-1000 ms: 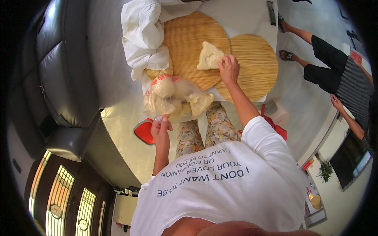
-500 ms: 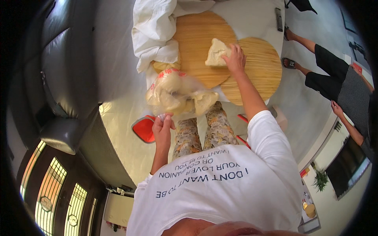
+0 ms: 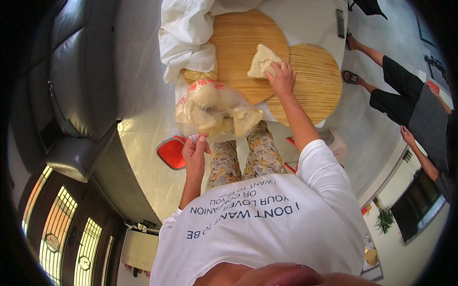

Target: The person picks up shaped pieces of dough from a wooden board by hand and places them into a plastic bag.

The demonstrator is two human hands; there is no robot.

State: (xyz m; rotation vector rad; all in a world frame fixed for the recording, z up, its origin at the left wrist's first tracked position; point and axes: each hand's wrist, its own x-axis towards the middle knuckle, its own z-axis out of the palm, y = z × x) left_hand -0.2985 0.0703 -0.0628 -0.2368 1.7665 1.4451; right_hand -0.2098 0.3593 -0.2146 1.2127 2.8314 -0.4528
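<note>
My right hand (image 3: 282,78) has its fingers closed on the right edge of a pale, rough-faced piece of steamed bread (image 3: 259,62). That piece lies on a round woven stalk mat (image 3: 234,35); whether it is lifted at all cannot be made out. My left hand (image 3: 194,148) pinches the near rim of a clear plastic bag (image 3: 199,95) with red print. Several pale buns show inside the bag, which hangs at the near edge of the table. One pale piece (image 3: 245,119) sits at the bag's right side.
A second round mat (image 3: 312,81) overlaps the first on the right. White cloth (image 3: 186,35) is bunched at the left, partly over a yellowish item (image 3: 200,75). A dark remote (image 3: 339,23) rests on the table (image 3: 305,24). A red-lined bin (image 3: 171,152) stands below; another person (image 3: 405,86) is at right.
My right hand has shifted slightly left, its fingers further over the bread. The left hand keeps its pinch on the bag, with little movement. The whole view has shifted slightly.
</note>
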